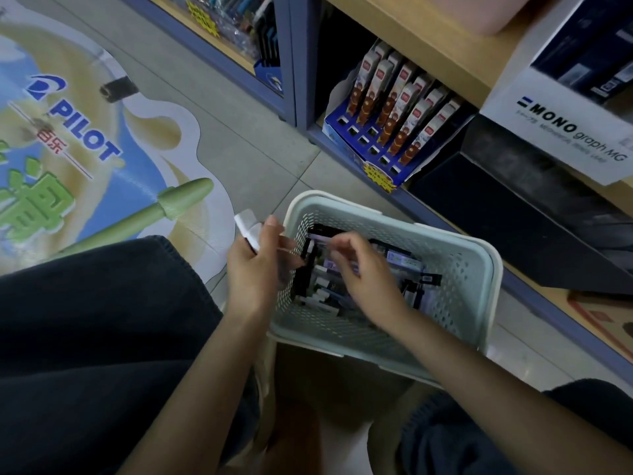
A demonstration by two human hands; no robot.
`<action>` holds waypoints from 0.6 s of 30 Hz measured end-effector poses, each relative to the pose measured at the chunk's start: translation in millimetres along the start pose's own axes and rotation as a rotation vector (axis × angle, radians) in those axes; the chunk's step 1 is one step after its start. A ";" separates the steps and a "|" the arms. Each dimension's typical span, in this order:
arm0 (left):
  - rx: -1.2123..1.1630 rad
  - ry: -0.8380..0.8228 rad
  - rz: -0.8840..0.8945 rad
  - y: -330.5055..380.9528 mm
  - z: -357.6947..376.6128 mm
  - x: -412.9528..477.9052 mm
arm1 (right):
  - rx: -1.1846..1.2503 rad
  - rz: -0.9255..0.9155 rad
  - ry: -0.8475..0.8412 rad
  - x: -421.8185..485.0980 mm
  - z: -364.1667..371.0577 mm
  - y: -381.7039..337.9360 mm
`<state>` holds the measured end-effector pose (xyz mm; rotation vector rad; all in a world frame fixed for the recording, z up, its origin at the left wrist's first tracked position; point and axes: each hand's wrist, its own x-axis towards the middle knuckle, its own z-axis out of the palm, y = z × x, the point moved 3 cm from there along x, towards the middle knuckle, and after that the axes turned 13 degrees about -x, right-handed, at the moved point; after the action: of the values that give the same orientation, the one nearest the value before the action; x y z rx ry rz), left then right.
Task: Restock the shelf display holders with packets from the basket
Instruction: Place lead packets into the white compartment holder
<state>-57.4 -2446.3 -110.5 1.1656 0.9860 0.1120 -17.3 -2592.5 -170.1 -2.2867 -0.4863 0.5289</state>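
Head view: your left hand [255,269] holds white packets [247,229]; your right hand [363,272] pinches a packet [318,238] in the basket [459,275].

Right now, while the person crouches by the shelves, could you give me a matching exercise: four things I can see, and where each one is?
Things:
1. pale green perforated plastic basket
2. blue cardboard display holder
3. white cardboard MONO box
4. small white packet

Places:
A. gripped in the left hand
B. on the upper wooden shelf
C. on the floor tiles
D. on the lower shelf, filled with brown packets

Pairs: 1-C, 2-D, 3-B, 4-A
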 end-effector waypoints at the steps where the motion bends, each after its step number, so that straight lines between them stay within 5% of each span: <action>1: 0.031 0.034 0.014 -1.5 -5.3 2.9 | -0.057 0.060 -0.127 1.5 10.3 18.4; 6: 0.127 0.102 0.052 -5.9 -17.0 12.0 | -0.250 0.209 -0.630 -11.0 54.8 73.4; 18: 0.150 0.104 0.037 -12.5 -16.3 20.0 | -0.484 0.141 -0.868 -5.6 64.2 86.6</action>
<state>-61.8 -2429.3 -133.2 1.3259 1.0796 0.1312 -38.1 -2616.2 -273.4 -2.4523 -0.9458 1.6462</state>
